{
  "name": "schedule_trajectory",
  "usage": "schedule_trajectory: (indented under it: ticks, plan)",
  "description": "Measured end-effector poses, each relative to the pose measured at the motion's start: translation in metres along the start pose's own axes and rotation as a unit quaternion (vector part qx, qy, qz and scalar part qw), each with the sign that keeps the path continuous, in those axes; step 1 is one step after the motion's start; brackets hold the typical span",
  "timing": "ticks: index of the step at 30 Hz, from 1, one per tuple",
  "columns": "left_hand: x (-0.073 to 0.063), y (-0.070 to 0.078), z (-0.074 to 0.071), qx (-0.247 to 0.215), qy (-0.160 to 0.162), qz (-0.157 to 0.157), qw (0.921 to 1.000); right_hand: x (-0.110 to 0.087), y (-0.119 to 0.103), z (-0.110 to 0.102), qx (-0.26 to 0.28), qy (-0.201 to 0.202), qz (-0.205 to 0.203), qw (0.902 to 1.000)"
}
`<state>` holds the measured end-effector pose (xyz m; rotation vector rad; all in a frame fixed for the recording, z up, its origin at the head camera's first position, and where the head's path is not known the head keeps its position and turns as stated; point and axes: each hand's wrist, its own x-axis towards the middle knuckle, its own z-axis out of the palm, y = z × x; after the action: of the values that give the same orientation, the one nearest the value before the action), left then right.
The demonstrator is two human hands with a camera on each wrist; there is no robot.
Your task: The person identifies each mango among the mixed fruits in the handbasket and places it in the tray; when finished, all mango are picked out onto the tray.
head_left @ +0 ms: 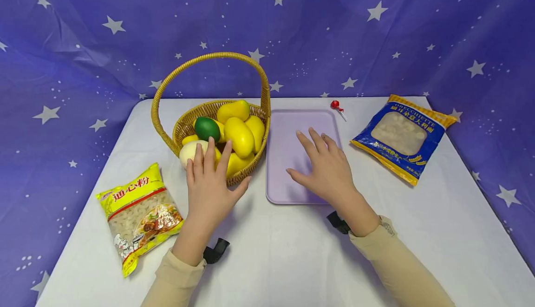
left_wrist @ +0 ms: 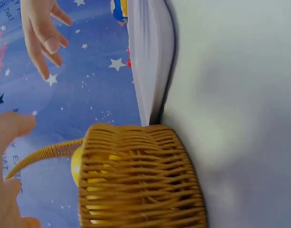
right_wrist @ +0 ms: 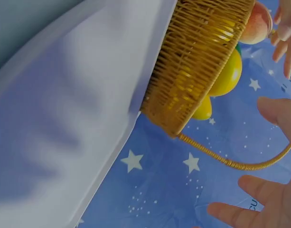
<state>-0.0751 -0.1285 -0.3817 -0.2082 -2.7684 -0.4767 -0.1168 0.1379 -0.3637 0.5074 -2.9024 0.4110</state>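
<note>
My left hand (head_left: 209, 184) hovers with spread fingers over the near side of a wicker basket (head_left: 246, 173), holding nothing. Inside the basket are several yellow mangoes (head_left: 239, 137), a dark green fruit (head_left: 206, 128) and a pale round fruit (head_left: 192, 151), which the left fingers partly hide. The right wrist view shows a pinkish side on a round fruit (right_wrist: 256, 26) at the rim. My right hand (head_left: 328, 172) is held above a flat lilac tray (head_left: 277, 191), its fingers apart and nothing in them. The basket's tall handle (head_left: 217, 55) arches over the fruit.
A yellow bag of pasta (head_left: 142, 218) lies at the left. On the right is a blue orecchiette bag (head_left: 403, 137). A red lollipop (head_left: 336, 105) lies behind the tray. Everything stands on a white-covered table (head_left: 284, 256), with a starry purple cloth (head_left: 309, 33) behind.
</note>
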Motion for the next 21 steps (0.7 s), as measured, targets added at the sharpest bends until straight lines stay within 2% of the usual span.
schedule_trajectory:
  ticks: [3, 6, 8, 12, 14, 17, 19, 21]
  plan:
    - [-0.006, -0.005, 0.000, -0.017, 0.011, -0.015, 0.9997, 0.005, -0.007, 0.002, 0.019, -0.007, -0.005, 0.9998]
    - [-0.014, -0.010, 0.002, -0.061, 0.046, -0.031, 0.9966, 0.010, -0.014, 0.005, 0.039, -0.014, -0.012, 0.9991]
    - [-0.020, -0.014, 0.003, -0.095, 0.081, -0.041, 0.9913, 0.014, -0.018, 0.007, 0.050, -0.020, -0.019, 0.9984]
    - [-0.032, -0.021, 0.010, -0.153, 0.147, -0.062, 0.9753, 0.020, -0.025, 0.012, 0.062, -0.027, -0.032, 0.9972]
    - [-0.037, -0.025, 0.014, -0.181, 0.168, -0.072, 0.9663, 0.022, -0.028, 0.013, 0.068, -0.030, -0.036, 0.9966]
    - [-0.042, -0.028, 0.019, -0.236, 0.183, -0.103, 0.9489, 0.027, -0.035, 0.016, 0.084, -0.032, -0.043, 0.9950]
    - [-0.045, -0.028, 0.022, -0.279, 0.187, -0.130, 0.9328, 0.031, -0.039, 0.017, 0.096, -0.034, -0.048, 0.9936]
    - [-0.048, -0.028, 0.025, -0.328, 0.188, -0.162, 0.9114, 0.036, -0.045, 0.020, 0.113, -0.036, -0.052, 0.9916]
